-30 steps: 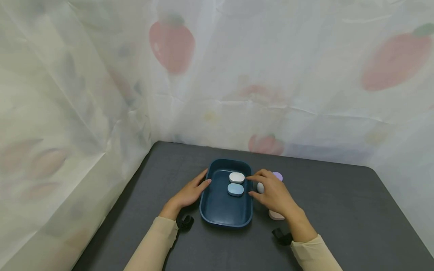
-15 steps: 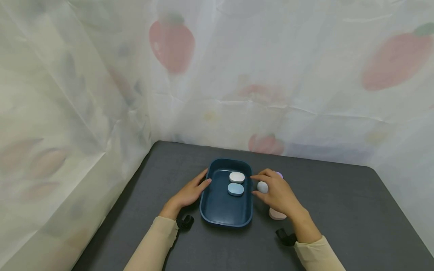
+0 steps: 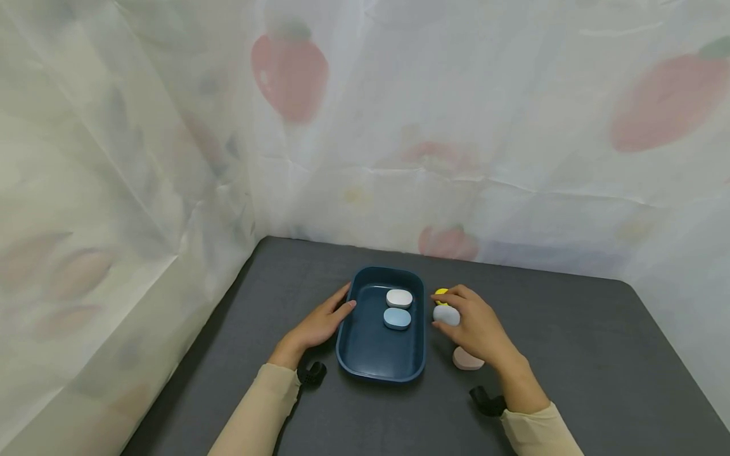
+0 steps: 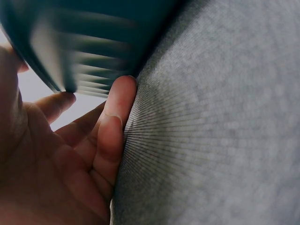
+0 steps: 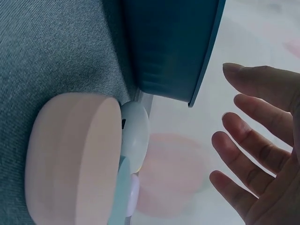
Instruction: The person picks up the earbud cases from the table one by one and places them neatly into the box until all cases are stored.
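A dark blue rectangular tray [image 3: 376,354] lies on the table, with a white oval case [image 3: 398,298] and a light blue oval case [image 3: 397,318] inside. My left hand [image 3: 313,326] rests at its left side, thumb on the rim and fingertips against the outer wall, as the left wrist view shows. My right hand [image 3: 479,326] hovers right of the tray, fingers spread and holding nothing, over a pale grey rounded case [image 3: 446,315]. Behind that, a yellow item [image 3: 441,294] shows partly under the fingers. Nearer me sits a pink case [image 3: 466,359], partly covered by my wrist.
The right wrist view also shows a teal item [image 5: 120,190] and a lilac item [image 5: 133,196] beyond the pink case. The grey table [image 3: 570,354] meets a pale printed curtain [image 3: 502,126] at the back and left. Black camera mounts sit at both wrists.
My right hand has moved right, away from the tray's right rim, uncovering more of the pale grey case and the yellow item. The lilac item is now hidden in the head view. My left hand stays.
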The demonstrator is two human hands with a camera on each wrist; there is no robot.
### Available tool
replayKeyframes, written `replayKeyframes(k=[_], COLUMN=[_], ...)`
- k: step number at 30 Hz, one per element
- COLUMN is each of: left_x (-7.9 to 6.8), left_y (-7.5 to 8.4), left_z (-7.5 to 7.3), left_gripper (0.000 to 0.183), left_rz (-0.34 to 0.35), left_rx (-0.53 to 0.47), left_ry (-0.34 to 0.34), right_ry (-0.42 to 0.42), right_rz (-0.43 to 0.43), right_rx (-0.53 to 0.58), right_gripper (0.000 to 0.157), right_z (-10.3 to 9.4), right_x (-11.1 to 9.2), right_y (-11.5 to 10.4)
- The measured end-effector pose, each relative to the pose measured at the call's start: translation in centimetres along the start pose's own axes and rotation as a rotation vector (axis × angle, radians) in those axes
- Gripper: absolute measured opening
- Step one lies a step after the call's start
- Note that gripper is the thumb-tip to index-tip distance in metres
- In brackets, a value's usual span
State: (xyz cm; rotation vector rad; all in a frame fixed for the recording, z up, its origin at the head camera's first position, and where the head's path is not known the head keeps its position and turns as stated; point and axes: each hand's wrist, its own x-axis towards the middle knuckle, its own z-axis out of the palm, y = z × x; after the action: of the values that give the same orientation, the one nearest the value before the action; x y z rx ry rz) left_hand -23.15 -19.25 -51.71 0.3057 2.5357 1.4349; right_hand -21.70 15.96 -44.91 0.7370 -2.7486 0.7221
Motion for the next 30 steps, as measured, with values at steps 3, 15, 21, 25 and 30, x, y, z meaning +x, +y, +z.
replayKeyframes(k=[3,15,21,25,30], left_x=[0.0,0.1,0.2,0.1,0.1], left_y=[0.0,0.1,-0.1,-0.2,-0.1], left_z=[0.0,0.0,-0.1,-0.1,0.0], left_gripper=[0.068,0.066,0.065,0.064,0.064], left_rz=[-0.005,0.005,0.009,0.011,0.010], left_rx=[-0.004,0.000,-0.003,-0.011,-0.017], left_ry=[-0.002,0.000,-0.006,-0.004,-0.003], right_ry=[0.006,-0.009,-0.041,-0.060,-0.065], right_rz=[0.009,0.059,0.082,0.088,0.088], right_rx=[0.005,0.025,0.015,0.000,-0.017], right_gripper=[0.049,0.050,0.050,0.051,0.048], right_z=[0.1,1.0,1.3,1.5,1.9], right_x=[-0.1,-0.2,0.0,0.0,-0.2], right_y=[0.3,1.9,2.5,2.8,3.1])
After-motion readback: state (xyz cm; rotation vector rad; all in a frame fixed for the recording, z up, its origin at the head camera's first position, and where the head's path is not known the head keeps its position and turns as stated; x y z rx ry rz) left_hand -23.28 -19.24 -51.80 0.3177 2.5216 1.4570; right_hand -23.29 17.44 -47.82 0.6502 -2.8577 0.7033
